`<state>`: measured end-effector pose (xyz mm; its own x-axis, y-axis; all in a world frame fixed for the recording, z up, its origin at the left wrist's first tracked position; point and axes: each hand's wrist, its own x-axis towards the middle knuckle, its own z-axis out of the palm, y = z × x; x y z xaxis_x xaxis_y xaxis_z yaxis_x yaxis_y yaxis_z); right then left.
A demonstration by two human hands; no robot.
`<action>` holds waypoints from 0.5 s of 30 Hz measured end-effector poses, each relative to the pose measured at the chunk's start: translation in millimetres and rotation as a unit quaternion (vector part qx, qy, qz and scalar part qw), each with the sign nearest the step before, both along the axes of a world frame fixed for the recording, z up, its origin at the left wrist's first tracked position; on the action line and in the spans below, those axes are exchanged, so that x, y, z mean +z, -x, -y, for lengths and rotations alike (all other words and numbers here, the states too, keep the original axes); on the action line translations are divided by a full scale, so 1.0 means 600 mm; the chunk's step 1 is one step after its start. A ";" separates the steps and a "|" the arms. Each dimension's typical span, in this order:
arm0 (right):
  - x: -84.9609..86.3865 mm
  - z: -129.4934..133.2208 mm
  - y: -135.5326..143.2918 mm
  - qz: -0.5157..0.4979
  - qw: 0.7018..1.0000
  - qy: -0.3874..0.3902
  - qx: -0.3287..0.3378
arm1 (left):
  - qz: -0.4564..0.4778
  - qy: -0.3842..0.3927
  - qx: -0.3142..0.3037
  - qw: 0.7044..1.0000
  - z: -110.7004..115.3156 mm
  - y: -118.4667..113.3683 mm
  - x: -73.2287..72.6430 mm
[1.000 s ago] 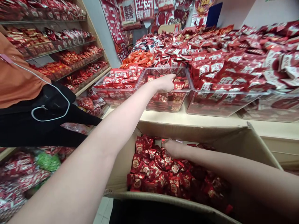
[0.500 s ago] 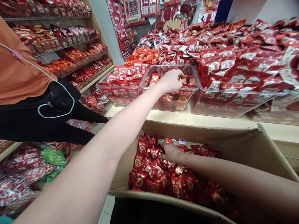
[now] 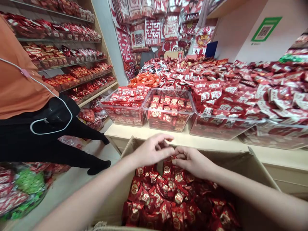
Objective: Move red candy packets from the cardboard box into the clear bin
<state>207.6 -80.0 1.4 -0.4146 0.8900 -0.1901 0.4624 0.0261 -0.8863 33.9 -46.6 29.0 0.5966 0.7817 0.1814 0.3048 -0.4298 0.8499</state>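
Observation:
Both my hands are close together over the open cardboard box (image 3: 258, 166), which holds a heap of red-and-gold wrapped candies (image 3: 156, 199). My left hand (image 3: 154, 148) is loosely curled with its fingers apart, and nothing shows in it. My right hand (image 3: 193, 160) pinches a red wrapped candy (image 3: 169, 161) by its upper end, just below my left fingertips. Behind the box, a clear plastic bin (image 3: 166, 112) contains the same kind of candies in fairly neat rows.
Another clear bin (image 3: 124, 110) stands left of it, and a wider full one (image 3: 223, 126) to the right, all on a pale wooden counter (image 3: 204, 144). A person in an orange top (image 3: 24, 77) stands at left by stocked shelves (image 3: 72, 64). Bagged goods (image 3: 21, 189) lie on the floor.
My left hand has come back from the clear bin to above the box, beside my right hand. My right hand has risen from the heap. The view has tilted up.

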 end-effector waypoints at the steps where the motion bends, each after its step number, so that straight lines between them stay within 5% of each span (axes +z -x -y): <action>1: 0.006 0.003 0.001 -0.032 0.999 -0.002 -0.006 | -0.026 -0.010 0.004 1.000 0.005 0.001 -0.005; 4: 0.014 0.007 0.001 -0.065 0.997 -0.039 -0.004 | -0.036 0.027 0.020 0.999 0.010 -0.006 -0.014; 7: 0.022 0.005 -0.005 -0.055 0.997 -0.052 0.001 | 0.054 0.177 0.038 0.982 0.010 -0.016 -0.019; 11: 0.029 -0.001 -0.014 -0.075 0.997 -0.024 -0.026 | 0.213 0.356 0.050 0.909 0.011 -0.022 -0.025; 15: 0.027 -0.002 -0.015 -0.104 0.994 -0.023 -0.033 | 0.284 0.421 0.036 0.861 0.013 -0.021 -0.028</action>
<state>216.8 -78.6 17.4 -0.3813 0.9222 -0.0647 0.2706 0.0444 -0.9617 46.3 -54.2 12.3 0.5428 0.8104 -0.2206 -0.2625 0.4132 0.8720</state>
